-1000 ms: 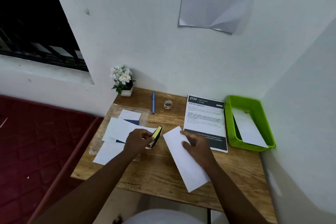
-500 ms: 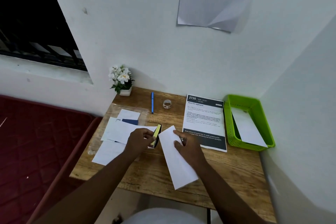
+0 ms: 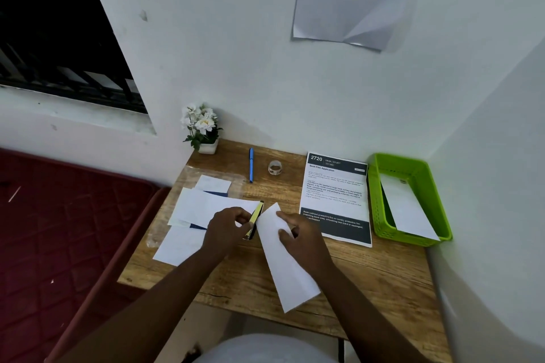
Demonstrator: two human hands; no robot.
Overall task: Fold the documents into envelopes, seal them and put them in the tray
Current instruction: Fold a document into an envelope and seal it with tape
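Envelope work: our right hand [image 3: 303, 237] presses the long white paper envelope [image 3: 284, 259], now slid closer to the yellow-and-black glue stick [image 3: 254, 219] pinched in our left hand [image 3: 227, 230]. Sealing looks next on the wooden bench [image 3: 368, 274].

One view only, from a camera worn on the person's head, looking forward and steeply down at the wooden desk [image 3: 368, 268], which serves as the landmark. The lens sits above the desk's near edge, close enough that both forearms enter from the bottom of the picture. It faces the white wall behind the desk. The wide angle bends straight lines and takes in a dark window far left of the desk and a side wall right of it.
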